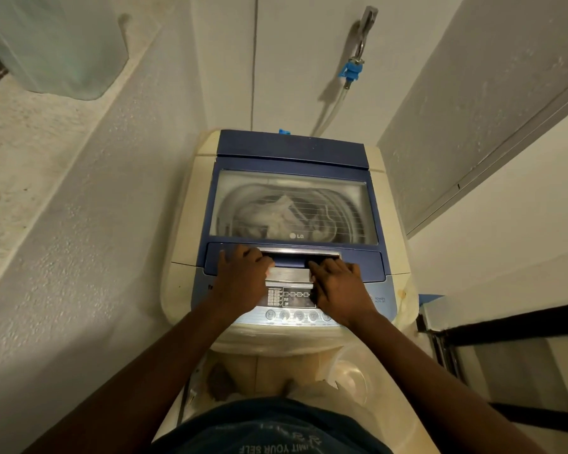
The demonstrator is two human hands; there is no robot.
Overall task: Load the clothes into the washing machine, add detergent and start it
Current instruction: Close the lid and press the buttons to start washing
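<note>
A cream and blue top-load washing machine (pixel 191 231) stands in front of me in a narrow alcove. Its blue lid (pixel 292 152) lies shut. Pale clothes (pixel 279 214) show in the drum through the lid's clear window. My left hand (pixel 240 276) has its fingers curled into the left end of the lid handle (pixel 295 257). Beside it, my right hand (pixel 338 286) rests on the right end of the handle with its fingers fairly straight. Both hands partly cover the control panel (pixel 295 299) with its row of round buttons. No detergent is in view.
White walls close in on both sides of the machine. A tap with a blue connector (pixel 351 72) and a clear hose (pixel 332 109) hang on the back wall. A frosted plastic tub (pixel 63 50) sits on a ledge at upper left. A dark rail (pixel 505 326) runs at right.
</note>
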